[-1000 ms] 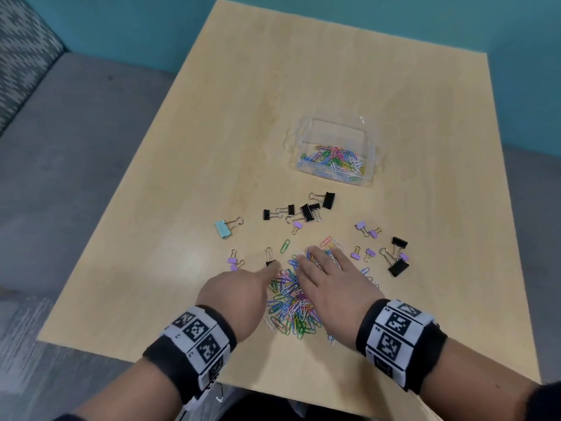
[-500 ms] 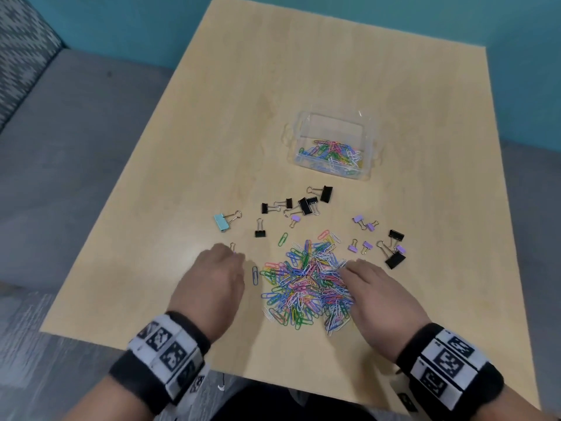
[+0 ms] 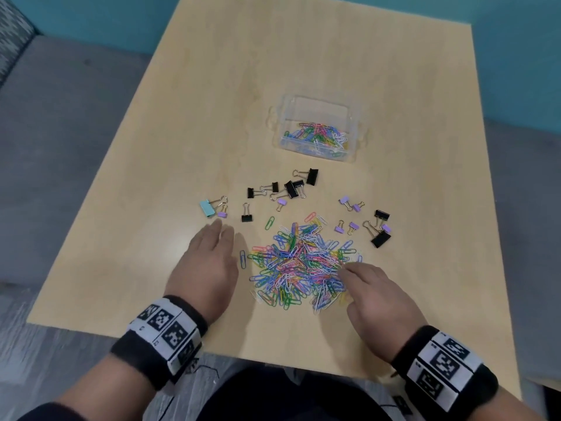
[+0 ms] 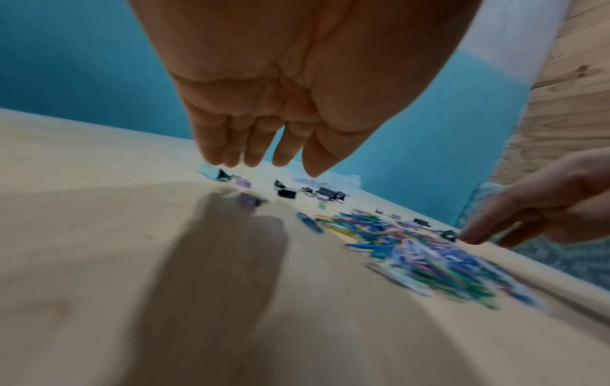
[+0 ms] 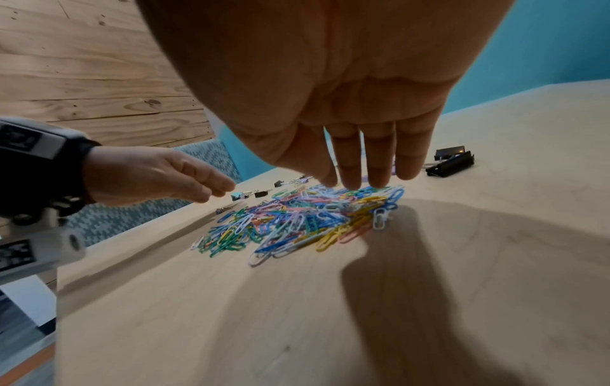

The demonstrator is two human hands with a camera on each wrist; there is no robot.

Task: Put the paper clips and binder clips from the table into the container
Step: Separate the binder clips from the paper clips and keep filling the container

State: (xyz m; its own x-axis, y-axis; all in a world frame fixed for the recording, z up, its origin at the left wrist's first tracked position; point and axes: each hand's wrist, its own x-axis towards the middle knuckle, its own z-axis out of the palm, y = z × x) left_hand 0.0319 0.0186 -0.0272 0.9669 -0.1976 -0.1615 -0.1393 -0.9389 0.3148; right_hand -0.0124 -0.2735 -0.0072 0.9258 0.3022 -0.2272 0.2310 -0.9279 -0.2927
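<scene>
A heap of coloured paper clips (image 3: pixel 300 265) (image 5: pixel 307 216) (image 4: pixel 429 248) lies near the table's front edge. Black, purple and one light-blue binder clip (image 3: pixel 207 208) are scattered just beyond it. The clear container (image 3: pixel 315 129) stands farther back and holds several paper clips. My left hand (image 3: pixel 209 262) (image 4: pixel 264 135) hovers left of the heap with straight fingers, holding nothing, its tips near a purple binder clip (image 3: pixel 222 214). My right hand (image 3: pixel 373 290) (image 5: pixel 363 156) is open at the heap's right edge, fingertips touching the clips.
The wooden table (image 3: pixel 151 208) ends close in front of me. A grey upholstered bench (image 3: pixel 54 117) runs along the left, and a teal wall (image 3: pixel 91 19) stands behind.
Both hands have moved apart off the heap: the left went left and forward towards the purple clip, the right drew back to the heap's right edge. The heap now lies uncovered.
</scene>
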